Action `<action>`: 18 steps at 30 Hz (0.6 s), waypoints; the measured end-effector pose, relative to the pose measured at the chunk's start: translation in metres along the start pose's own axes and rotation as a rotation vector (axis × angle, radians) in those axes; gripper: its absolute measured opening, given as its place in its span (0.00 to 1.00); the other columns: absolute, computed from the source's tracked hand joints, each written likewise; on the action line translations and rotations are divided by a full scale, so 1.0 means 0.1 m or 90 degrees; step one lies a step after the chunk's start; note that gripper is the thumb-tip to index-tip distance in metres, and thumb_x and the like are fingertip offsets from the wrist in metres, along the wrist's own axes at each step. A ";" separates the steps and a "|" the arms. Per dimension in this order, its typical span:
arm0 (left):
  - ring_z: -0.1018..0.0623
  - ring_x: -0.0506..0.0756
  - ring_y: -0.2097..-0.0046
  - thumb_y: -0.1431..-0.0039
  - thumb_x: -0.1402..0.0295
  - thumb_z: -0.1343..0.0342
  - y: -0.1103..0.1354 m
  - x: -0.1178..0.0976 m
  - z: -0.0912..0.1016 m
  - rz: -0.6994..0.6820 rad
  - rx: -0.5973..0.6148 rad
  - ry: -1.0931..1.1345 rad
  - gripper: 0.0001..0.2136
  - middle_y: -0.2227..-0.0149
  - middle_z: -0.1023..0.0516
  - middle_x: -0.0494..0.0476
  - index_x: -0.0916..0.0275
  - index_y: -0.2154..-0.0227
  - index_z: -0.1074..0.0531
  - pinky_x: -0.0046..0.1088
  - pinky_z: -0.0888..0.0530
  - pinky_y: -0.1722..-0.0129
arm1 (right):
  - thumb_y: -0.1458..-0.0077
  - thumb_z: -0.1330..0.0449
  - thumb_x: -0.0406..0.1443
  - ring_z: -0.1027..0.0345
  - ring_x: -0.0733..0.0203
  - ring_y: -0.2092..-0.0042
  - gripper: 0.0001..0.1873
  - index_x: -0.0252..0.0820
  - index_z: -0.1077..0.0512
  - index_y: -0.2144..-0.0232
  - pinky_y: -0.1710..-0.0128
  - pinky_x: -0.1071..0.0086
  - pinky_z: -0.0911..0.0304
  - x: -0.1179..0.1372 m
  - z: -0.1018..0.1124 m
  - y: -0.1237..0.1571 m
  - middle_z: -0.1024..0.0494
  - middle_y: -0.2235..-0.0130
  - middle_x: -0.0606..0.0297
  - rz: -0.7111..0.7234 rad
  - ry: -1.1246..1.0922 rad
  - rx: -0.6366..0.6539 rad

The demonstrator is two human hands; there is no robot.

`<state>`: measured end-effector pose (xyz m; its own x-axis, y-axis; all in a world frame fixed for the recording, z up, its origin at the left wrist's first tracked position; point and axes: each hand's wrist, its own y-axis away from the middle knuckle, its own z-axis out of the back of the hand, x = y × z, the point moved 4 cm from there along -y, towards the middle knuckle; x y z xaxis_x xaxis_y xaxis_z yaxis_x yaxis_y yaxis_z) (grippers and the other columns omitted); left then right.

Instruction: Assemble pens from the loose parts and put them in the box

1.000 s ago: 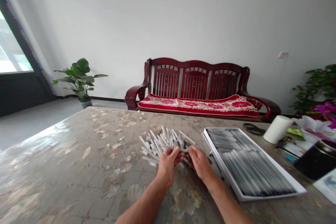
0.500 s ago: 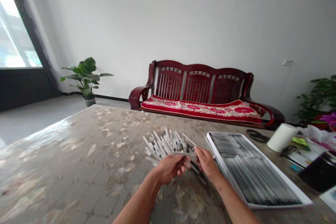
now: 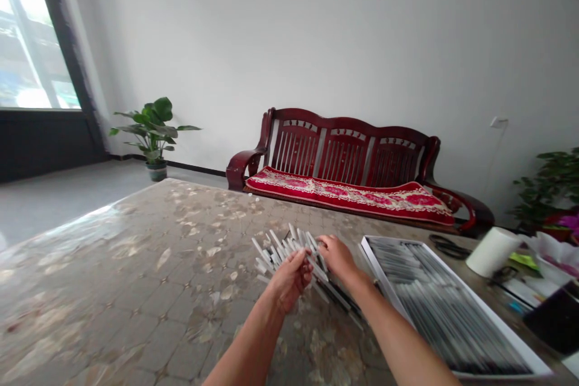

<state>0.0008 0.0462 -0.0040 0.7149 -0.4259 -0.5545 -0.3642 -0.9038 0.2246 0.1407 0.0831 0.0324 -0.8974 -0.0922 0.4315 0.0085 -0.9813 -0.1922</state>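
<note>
A loose pile of slim white pen-like sticks (image 3: pixel 274 247), some with dark parts, lies on the table in front of me. My left hand (image 3: pixel 292 277) is closed at the near side of the pile, thumb against fingers, pinching a pale pen-like stick (image 3: pixel 319 271) that points down to the right. At the pile's right side is my right hand (image 3: pixel 338 258), its fingers bent and their tips at the sticks; the thumb is hidden, so its grip is unclear. Several darker sticks (image 3: pixel 339 297) lie below, between my forearms.
A shallow white box (image 3: pixel 392 298) on the right holds rows of similar sticks in clear wrapping. Beyond it are black scissors (image 3: pixel 447 246), a white roll (image 3: pixel 493 252) and a black container (image 3: pixel 554 316). A red wooden bench (image 3: pixel 344 145) stands behind the patterned table (image 3: pixel 136 289).
My hands, earlier together at one stick, have come apart. The right hand has moved up and left to the pile; the left hand stays close in front of it. The view has shifted slightly.
</note>
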 end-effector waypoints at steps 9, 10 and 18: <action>0.23 0.45 0.74 0.46 0.72 0.38 -0.08 -0.16 0.15 -0.141 -0.121 0.092 0.05 0.72 0.22 0.51 0.65 0.66 0.26 0.16 0.26 0.75 | 0.45 0.45 0.32 0.30 0.60 0.58 0.10 0.44 0.23 0.65 0.65 0.72 0.44 0.12 -0.18 0.00 0.23 0.60 0.60 0.018 0.129 0.039; 0.23 0.45 0.74 0.46 0.72 0.38 -0.08 -0.16 0.15 -0.151 -0.125 0.085 0.05 0.72 0.22 0.51 0.65 0.66 0.26 0.16 0.26 0.75 | 0.46 0.45 0.32 0.30 0.60 0.58 0.10 0.44 0.23 0.65 0.64 0.72 0.44 0.11 -0.17 0.03 0.23 0.60 0.60 0.020 0.115 0.028; 0.23 0.45 0.74 0.49 0.70 0.35 -0.01 -0.14 0.09 -0.202 -0.171 0.016 0.07 0.73 0.23 0.51 0.65 0.69 0.26 0.17 0.26 0.74 | 0.53 0.41 0.33 0.30 0.57 0.64 0.13 0.43 0.23 0.63 0.61 0.67 0.35 -0.13 -0.02 0.35 0.22 0.65 0.62 0.020 -0.351 -0.139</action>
<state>-0.0143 0.0537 -0.0039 0.7825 -0.1230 -0.6104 0.0428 -0.9674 0.2497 0.1513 0.0508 0.0183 -0.5355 -0.2520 0.8061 -0.1124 -0.9247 -0.3637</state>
